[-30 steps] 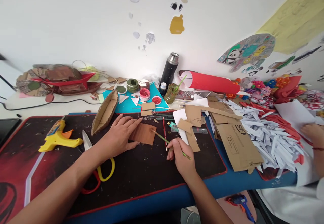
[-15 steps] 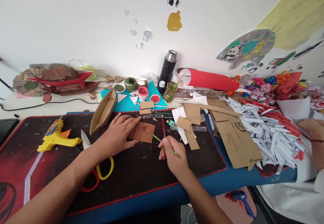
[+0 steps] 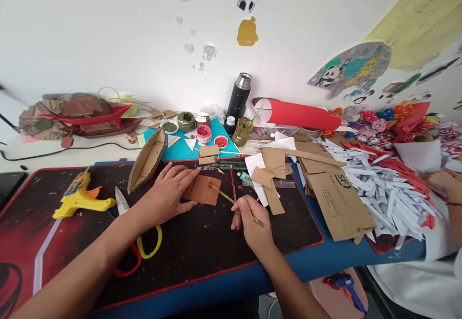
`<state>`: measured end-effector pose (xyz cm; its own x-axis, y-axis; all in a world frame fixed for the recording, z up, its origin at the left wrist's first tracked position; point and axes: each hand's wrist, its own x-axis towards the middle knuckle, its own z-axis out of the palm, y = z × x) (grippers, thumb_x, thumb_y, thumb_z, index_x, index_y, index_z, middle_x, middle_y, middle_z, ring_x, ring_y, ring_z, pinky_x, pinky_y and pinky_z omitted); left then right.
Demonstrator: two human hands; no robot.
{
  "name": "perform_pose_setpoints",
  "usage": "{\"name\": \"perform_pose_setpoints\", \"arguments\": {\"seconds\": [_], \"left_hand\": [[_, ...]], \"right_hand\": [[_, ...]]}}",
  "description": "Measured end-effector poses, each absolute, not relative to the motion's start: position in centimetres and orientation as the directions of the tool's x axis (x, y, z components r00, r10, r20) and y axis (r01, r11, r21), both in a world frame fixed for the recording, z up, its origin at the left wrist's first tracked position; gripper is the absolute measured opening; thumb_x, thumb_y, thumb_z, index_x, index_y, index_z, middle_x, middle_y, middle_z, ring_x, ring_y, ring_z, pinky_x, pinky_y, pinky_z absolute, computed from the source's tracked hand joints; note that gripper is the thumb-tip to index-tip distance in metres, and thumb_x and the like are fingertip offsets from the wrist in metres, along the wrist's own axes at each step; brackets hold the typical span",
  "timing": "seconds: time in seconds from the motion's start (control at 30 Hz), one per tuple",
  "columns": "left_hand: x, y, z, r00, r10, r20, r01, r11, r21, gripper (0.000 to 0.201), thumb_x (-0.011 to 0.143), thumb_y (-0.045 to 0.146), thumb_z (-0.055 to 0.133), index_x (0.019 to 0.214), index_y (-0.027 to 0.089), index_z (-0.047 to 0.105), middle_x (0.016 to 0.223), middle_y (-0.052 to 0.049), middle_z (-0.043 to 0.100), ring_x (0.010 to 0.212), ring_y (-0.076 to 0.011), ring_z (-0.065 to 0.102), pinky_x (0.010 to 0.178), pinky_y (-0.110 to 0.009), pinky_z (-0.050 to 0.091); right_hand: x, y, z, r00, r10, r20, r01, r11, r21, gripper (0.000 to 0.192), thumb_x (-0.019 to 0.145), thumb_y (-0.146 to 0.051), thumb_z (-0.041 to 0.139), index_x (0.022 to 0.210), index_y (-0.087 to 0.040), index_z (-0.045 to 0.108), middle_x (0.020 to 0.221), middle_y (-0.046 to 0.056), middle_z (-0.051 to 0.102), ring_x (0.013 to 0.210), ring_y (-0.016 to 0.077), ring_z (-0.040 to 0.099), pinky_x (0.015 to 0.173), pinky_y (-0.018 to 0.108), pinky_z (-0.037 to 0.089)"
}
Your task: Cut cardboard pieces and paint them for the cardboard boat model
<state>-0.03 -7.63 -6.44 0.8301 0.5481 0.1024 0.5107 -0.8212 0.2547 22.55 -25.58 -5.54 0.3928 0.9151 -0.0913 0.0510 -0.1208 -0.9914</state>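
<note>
Pressing my left hand [image 3: 169, 195] flat, fingers spread, on the thin brown card [image 3: 200, 189] mid-frame; it looks light and bendy, so I hold its edge. My right hand [image 3: 252, 223] pinches the skinny paintbrush [image 3: 231, 198]

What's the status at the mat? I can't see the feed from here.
Left hand flat on brown card piece, pinning it. Right hand grips green paintbrush, tip at the card's edge. Scissors under left forearm; red pencil alongside.

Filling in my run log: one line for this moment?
left hand: flat on brown card | right hand: holds paintbrush, tip at card edge
</note>
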Motion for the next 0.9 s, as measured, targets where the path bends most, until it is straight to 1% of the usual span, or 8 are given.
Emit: {"name": "perform_pose_setpoints", "arguments": {"seconds": [0.17, 0.27, 0.43, 0.57, 0.8, 0.9], "left_hand": [[-0.1, -7.6, -6.5, 0.832, 0.544, 0.110, 0.505, -0.824, 0.256, 0.083, 0.095, 0.045, 0.070, 0.170, 0.023, 0.043, 0.153, -0.013, 0.069, 0.145, -0.0379, 0.056, 0.135, -0.063, 0.025], [-0.1, -7.6, -6.6, 0.831, 0.545, 0.110, 0.506, -0.824, 0.257, 0.082, 0.095, 0.045, 0.071, 0.169, 0.023, 0.044, 0.153, -0.013, 0.069, 0.146, -0.0375, 0.056, 0.135, -0.062, 0.025], [0.0, -7.7, -6.4, 0.830, 0.549, 0.101, 0.512, -0.820, 0.255, 0.081, 0.096, 0.046, 0.070, 0.169, 0.020, 0.044, 0.153, -0.015, 0.069, 0.146, -0.0381, 0.055, 0.135, -0.063, 0.023], [0.0, -7.7, -6.2, 0.831, 0.549, 0.094, 0.514, -0.821, 0.248, 0.082, 0.096, 0.047, 0.070, 0.168, 0.018, 0.045, 0.151, -0.016, 0.069, 0.146, -0.0388, 0.055, 0.135, -0.063, 0.023], [0.0, -7.7, -6.5, 0.831, 0.546, 0.109, 0.507, -0.823, 0.255, 0.082, 0.094, 0.043, 0.073, 0.167, 0.018, 0.046, 0.150, -0.015, 0.070, 0.146, -0.0376, 0.056, 0.135, -0.061, 0.023], [0.0, -7.8, -6.6, 0.827, 0.550, 0.116, 0.511, -0.821, 0.253, 0.081, 0.094, 0.043, 0.073, 0.167, 0.019, 0.047, 0.151, -0.014, 0.070, 0.145, -0.0378, 0.056, 0.135, -0.062, 0.023]], "right_hand": [[22.6, -24.8, -5.6, 0.344, 0.935, -0.087, 0.092, -0.126, -0.988, 0.059, 0.109, -0.074, 0.053, 0.086, -0.023, 0.071, 0.051, -0.003, 0.061, 0.048, 0.0157, 0.062, 0.051, 0.024, 0.047], [23.0, -25.1, -5.7, 0.373, 0.924, -0.078, 0.078, -0.115, -0.990, 0.059, 0.108, -0.074, 0.054, 0.085, -0.022, 0.071, 0.051, -0.003, 0.060, 0.049, 0.0156, 0.063, 0.051, 0.024, 0.046], [23.7, -26.0, -5.5, 0.434, 0.896, -0.096, 0.036, -0.124, -0.992, 0.063, 0.104, -0.079, 0.058, 0.082, -0.021, 0.070, 0.050, -0.003, 0.056, 0.047, 0.0165, 0.063, 0.048, 0.025, 0.047], [23.9, -25.8, -5.2, 0.446, 0.889, -0.098, 0.053, -0.136, -0.989, 0.065, 0.102, -0.082, 0.058, 0.082, -0.021, 0.071, 0.050, -0.002, 0.058, 0.047, 0.0170, 0.064, 0.048, 0.025, 0.049], [23.9, -24.1, -5.3, 0.425, 0.902, -0.073, 0.109, -0.131, -0.985, 0.065, 0.105, -0.080, 0.055, 0.085, -0.021, 0.072, 0.053, 0.000, 0.063, 0.049, 0.0163, 0.064, 0.049, 0.024, 0.048], [23.7, -23.6, -5.5, 0.419, 0.905, -0.073, 0.115, -0.132, -0.985, 0.065, 0.105, -0.081, 0.054, 0.085, -0.021, 0.071, 0.052, -0.001, 0.062, 0.048, 0.0162, 0.064, 0.048, 0.024, 0.048]]}}
